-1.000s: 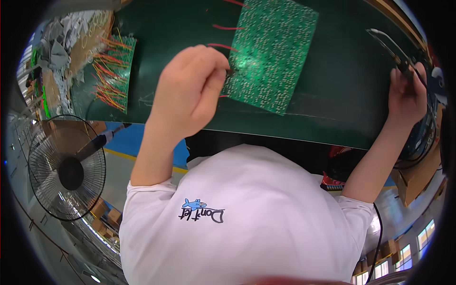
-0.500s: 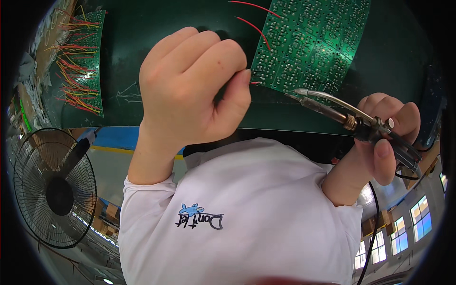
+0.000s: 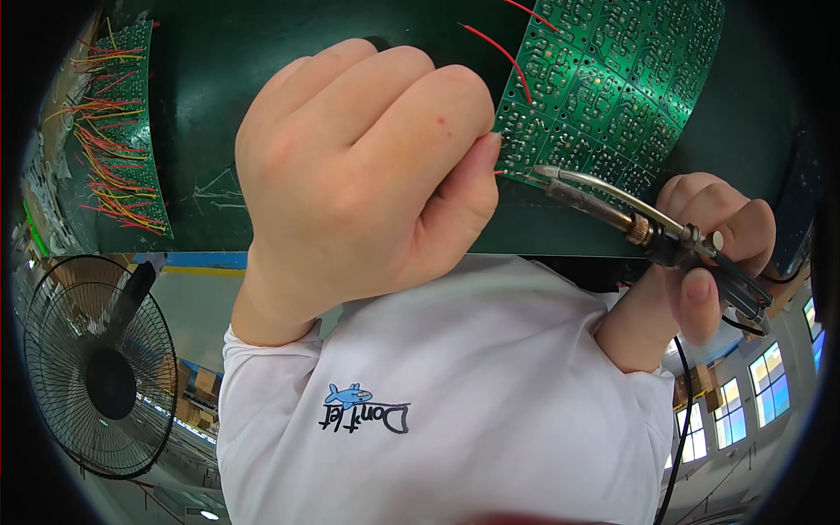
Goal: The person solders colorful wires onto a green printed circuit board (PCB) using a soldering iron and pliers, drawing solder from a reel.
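Observation:
My left hand (image 3: pixel 367 166) is closed in a pinch beside the left edge of a green circuit board (image 3: pixel 604 87). A short end of red wire (image 3: pixel 500 172) pokes out from its fingertips toward the board's near corner. Wrapped in my right hand (image 3: pixel 722 227) is a soldering iron (image 3: pixel 604 210) with a thin metal tube along its top. Its tip lies at the board's near left corner, close to the wire end. Two more red wires, one of them a curved wire (image 3: pixel 506 54), stand off the board's left side. Most of the pinched wire is hidden by my fingers.
At the far left of the dark green table (image 3: pixel 206 114) lies another board (image 3: pixel 131 131) with many red and yellow wires. A black fan (image 3: pixel 109 376) stands below it, off the table's edge. A black cable (image 3: pixel 682 420) hangs at the right.
The iron's tip now sits over the board's corner, near the wire end. My left hand has shifted right with the wire. The boards appear displaced as the view has shifted.

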The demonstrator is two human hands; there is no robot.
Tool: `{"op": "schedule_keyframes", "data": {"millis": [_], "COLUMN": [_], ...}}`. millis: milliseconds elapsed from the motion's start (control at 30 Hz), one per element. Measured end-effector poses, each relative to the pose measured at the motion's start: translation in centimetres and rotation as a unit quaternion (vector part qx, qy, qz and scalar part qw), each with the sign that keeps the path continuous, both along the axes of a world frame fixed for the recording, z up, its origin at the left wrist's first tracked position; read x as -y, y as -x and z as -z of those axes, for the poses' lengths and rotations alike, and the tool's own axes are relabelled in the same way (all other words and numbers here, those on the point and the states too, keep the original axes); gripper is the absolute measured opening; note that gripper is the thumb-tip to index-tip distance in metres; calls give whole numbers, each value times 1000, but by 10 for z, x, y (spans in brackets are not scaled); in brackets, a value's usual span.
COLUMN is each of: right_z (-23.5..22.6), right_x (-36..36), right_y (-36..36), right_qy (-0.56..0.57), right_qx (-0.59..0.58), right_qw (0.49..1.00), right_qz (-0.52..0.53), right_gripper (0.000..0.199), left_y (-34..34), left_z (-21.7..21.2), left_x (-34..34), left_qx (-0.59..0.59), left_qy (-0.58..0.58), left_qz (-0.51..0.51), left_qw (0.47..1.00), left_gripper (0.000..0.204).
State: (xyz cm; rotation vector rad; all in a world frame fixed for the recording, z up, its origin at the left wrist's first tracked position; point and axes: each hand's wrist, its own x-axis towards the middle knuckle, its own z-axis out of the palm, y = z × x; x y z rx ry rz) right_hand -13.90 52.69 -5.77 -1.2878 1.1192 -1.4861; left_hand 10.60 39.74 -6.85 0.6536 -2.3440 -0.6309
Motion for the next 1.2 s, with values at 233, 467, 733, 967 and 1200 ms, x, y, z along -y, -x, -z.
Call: {"op": "schedule_keyframes", "data": {"millis": [233, 467, 733, 967, 1200], "right_z": [-1, -1, -2, -2, -1], "right_x": [1, 0, 1, 0, -1], "right_y": [0, -3, -10, 7, 10], "right_qy": [6, 3, 1, -18, -20], "right_qx": [-19, -35, 4, 36, 66], "right_qw": [1000, 999, 998, 999, 998], "right_qz": [-9, 5, 69, -32, -10], "right_gripper": [29, 27, 38, 27, 28], "left_y": [1, 2, 1, -1, -1], "left_z": [-1, -2, -5, -2, -5], "left_x": [1, 0, 0, 0, 0], "left_qx": [12, 24, 40, 38, 41], "left_qy": [0, -1, -3, 0, -9], "left_qz": [10, 7, 6, 5, 6], "left_qw": [1000, 1000, 999, 999, 999], "left_gripper": [12, 13, 12, 11, 11]}}
